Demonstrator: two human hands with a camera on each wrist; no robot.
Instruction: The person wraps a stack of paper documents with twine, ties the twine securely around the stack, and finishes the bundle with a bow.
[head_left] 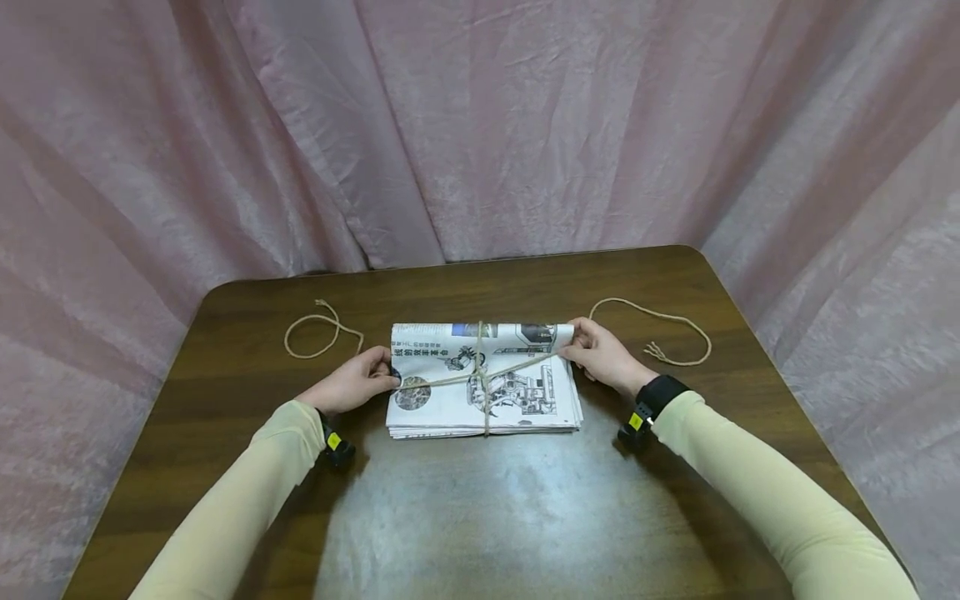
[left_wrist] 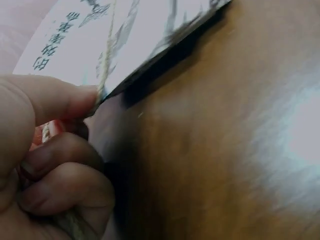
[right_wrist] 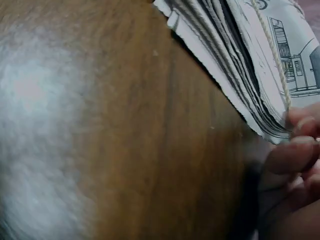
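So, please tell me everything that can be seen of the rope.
The rope is thin, pale tan, twisted and fibrous-looking. One stretch runs front to back over the newspapers; from the crossing on top, other stretches lead to the left hand and right hand, each pinching it near the newspapers' edge. Its tails lie on the table beyond the hands, the left looped, the right hooked back, both frayed at the tip. I cannot tell whether the crossing is knotted.

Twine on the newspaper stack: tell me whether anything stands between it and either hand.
Nothing visible does. The left hand pinches the twine at the left side of the newspaper stack, and the right hand pinches it at the right side.
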